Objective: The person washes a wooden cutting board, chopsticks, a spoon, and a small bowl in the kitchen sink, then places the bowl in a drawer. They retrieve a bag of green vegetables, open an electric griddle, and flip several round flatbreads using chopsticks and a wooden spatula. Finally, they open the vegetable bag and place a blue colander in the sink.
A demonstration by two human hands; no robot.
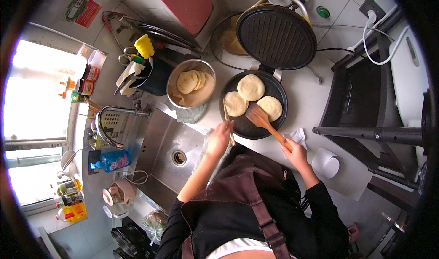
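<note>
My left hand (pixel 221 138) grips a pair of wooden chopsticks (pixel 226 112), whose tips reach over the left side of the round black griddle (pixel 242 126). In my right hand (pixel 295 152) is a wooden spatula (pixel 259 116); its blade lies over the griddle between two dough rounds. Three pale flat rounds sit on the plate: one at the top (pixel 251 87), one at the left (pixel 235 104) beside the chopsticks, one at the right (pixel 271 108) touching or close to the spatula. The griddle's ridged lid (pixel 276 36) stands raised behind.
Left of the griddle, a steel bowl (pixel 211 96) holds several cooked flatbreads (pixel 187 82) on paper. A steel sink (pixel 161 156) with a curved faucet (pixel 103 135) lies at the left. White paper (pixel 324 163) and a crumpled tissue (pixel 300 137) are at the right, near a black metal rack (pixel 363 132).
</note>
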